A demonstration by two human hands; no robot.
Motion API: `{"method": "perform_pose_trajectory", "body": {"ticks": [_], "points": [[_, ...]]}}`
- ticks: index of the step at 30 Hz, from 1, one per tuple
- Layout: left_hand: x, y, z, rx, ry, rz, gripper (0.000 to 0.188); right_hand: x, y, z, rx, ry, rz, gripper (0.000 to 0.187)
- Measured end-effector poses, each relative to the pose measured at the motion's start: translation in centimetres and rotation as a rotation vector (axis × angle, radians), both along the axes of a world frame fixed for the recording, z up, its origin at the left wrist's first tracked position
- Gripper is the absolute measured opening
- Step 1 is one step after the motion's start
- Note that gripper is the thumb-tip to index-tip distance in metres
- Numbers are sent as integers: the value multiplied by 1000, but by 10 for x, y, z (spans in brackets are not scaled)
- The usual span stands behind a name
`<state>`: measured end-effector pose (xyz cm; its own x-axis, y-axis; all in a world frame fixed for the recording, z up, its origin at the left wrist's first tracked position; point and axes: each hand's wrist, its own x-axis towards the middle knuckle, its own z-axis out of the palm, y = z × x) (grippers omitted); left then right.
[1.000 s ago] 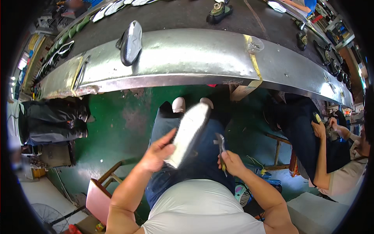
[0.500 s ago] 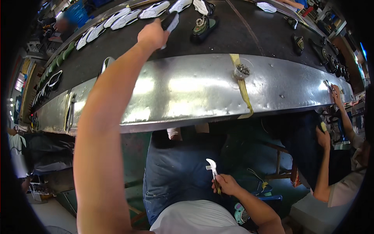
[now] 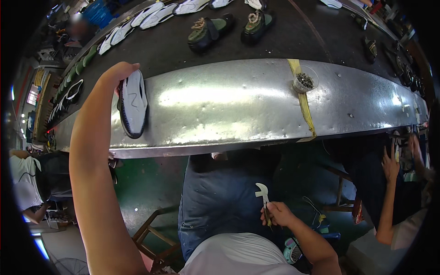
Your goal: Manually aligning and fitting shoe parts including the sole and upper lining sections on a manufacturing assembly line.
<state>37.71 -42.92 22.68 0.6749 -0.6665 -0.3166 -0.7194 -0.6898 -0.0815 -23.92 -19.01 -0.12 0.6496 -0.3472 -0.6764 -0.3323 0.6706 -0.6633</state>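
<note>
Green shoe (image 3: 208, 33) now set down; left hand (image 3: 120, 74) moved to the white-bottomed shoe (image 3: 134, 103) on the worktop (image 3: 206, 101), finger closure hidden, can't tell. Right hand (image 3: 278, 214) fingers wrap the hammer (image 3: 262, 192).

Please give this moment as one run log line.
left hand: holds white-bottomed shoe | right hand: holds metal hand tool | bench: clear cup of metal pieces, two green-black shoes
</note>
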Motion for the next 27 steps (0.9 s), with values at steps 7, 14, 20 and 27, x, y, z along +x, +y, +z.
{"method": "perform_pose_trajectory", "body": {"ticks": [7,14,20,27], "points": [[-23,104,20,-499,721,40,56,0,25,-2,-55,47,-28,46],[-180,271,-72,-1028,1207,-279,60,8,41,-3,-128,148,-79,42],[-316,346,-195,-767,1159,-221,54,13,59,64,-340,-4,-137,29],[-330,355,-197,-700,1462,-320,66,28,78,124,-548,111,118,31]]}}
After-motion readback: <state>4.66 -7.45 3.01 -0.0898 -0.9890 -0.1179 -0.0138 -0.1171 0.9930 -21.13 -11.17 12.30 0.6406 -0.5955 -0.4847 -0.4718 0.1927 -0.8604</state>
